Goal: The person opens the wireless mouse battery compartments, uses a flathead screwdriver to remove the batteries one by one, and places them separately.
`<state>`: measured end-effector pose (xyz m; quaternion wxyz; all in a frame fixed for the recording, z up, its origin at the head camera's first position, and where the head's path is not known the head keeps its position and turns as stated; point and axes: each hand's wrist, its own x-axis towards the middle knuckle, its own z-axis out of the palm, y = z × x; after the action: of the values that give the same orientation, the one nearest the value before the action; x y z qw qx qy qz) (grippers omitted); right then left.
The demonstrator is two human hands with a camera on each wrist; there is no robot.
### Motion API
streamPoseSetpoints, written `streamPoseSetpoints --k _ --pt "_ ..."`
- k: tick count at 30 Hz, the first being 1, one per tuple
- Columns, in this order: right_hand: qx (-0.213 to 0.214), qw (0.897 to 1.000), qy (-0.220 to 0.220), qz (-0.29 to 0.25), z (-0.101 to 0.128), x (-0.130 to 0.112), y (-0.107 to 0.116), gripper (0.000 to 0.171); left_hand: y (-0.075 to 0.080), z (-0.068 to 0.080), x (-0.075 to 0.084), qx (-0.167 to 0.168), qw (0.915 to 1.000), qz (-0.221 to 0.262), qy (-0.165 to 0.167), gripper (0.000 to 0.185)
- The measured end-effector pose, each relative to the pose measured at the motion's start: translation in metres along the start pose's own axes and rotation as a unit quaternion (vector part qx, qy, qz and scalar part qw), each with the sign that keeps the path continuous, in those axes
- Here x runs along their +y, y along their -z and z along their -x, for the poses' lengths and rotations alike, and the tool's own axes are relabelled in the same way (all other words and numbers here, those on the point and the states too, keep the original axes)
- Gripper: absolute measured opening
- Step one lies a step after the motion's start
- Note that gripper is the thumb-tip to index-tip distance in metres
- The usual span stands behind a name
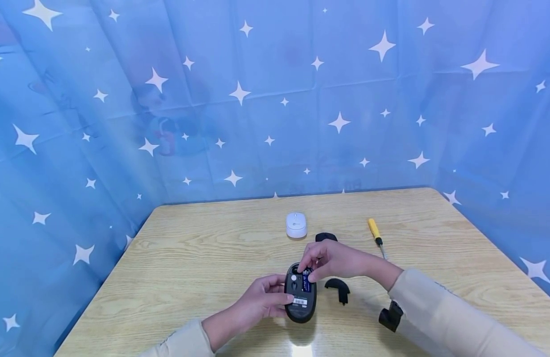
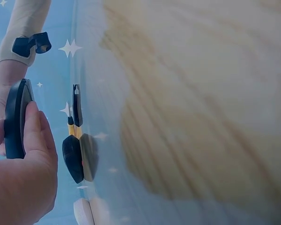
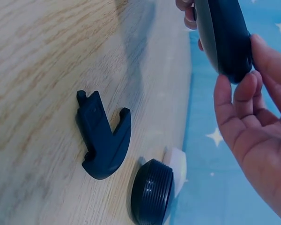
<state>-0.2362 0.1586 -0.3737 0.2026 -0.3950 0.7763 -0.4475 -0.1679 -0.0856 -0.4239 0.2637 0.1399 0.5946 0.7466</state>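
Observation:
My left hand [image 1: 265,297] grips a black computer mouse [image 1: 301,310] turned underside up and held above the table, thumb lying across its label. In the mouse's uncovered compartment sits a blue battery [image 1: 306,281]. My right hand [image 1: 333,259] reaches over from the right, its thumb and index finger pinching at the battery's far end. In the right wrist view, the other fingers of the right hand [image 3: 257,112] curl near the end of the mouse [image 3: 229,42], and the battery is hidden. Beside the hands, a black arched cover [image 1: 339,286] with a tab lies on the table.
Farther back on the wooden table [image 1: 203,248] are a white mouse [image 1: 296,224] and another black mouse [image 1: 326,237], partly behind the right hand. A yellow-handled screwdriver [image 1: 375,231] lies to the right, partly behind the right forearm. A blue star-patterned curtain [image 1: 275,99] hangs behind.

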Motion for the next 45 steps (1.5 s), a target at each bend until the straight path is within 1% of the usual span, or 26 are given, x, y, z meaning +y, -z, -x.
streamPoseSetpoints --k 9,13,17,22,28,33,38,42,45 --pt "-0.007 1.0 0.002 0.01 -0.001 -0.002 0.0 0.014 0.0 0.001 -0.001 -0.006 1.0 0.005 -0.001 0.048" --pt "-0.003 1.0 0.002 0.014 -0.002 -0.003 0.002 0.014 0.001 0.001 0.0 -0.009 0.9999 0.001 -0.004 0.05" --pt "-0.001 1.0 -0.001 0.011 -0.003 -0.004 0.005 0.012 0.001 0.001 0.003 -0.015 0.9999 -0.002 -0.005 0.051" --pt "0.001 1.0 -0.018 -0.008 -0.003 -0.01 0.01 0.011 0.0 0.001 0.005 -0.007 1.0 -0.002 -0.001 0.05" --pt "0.024 0.997 -0.049 -0.052 0.001 -0.019 0.018 0.012 0.0 0.001 0.005 0.004 1.0 0.004 -0.003 0.048" --pt "0.034 0.992 -0.047 -0.114 0.007 -0.02 0.025 0.018 0.0 0.001 0.005 0.003 1.0 0.007 -0.003 0.049" --pt "0.035 0.98 -0.032 -0.192 0.018 -0.017 0.029 0.022 0.001 0.002 0.006 0.005 1.0 0.004 -0.005 0.05" --pt "0.043 0.972 -0.035 -0.23 0.026 -0.01 0.031 0.023 0.002 0.003 0.006 0.016 0.9999 0.001 -0.004 0.05" --pt "0.06 0.964 -0.045 -0.253 0.033 -0.005 0.031 0.024 0.002 0.004 0.007 0.022 0.9998 0.0 -0.002 0.05"
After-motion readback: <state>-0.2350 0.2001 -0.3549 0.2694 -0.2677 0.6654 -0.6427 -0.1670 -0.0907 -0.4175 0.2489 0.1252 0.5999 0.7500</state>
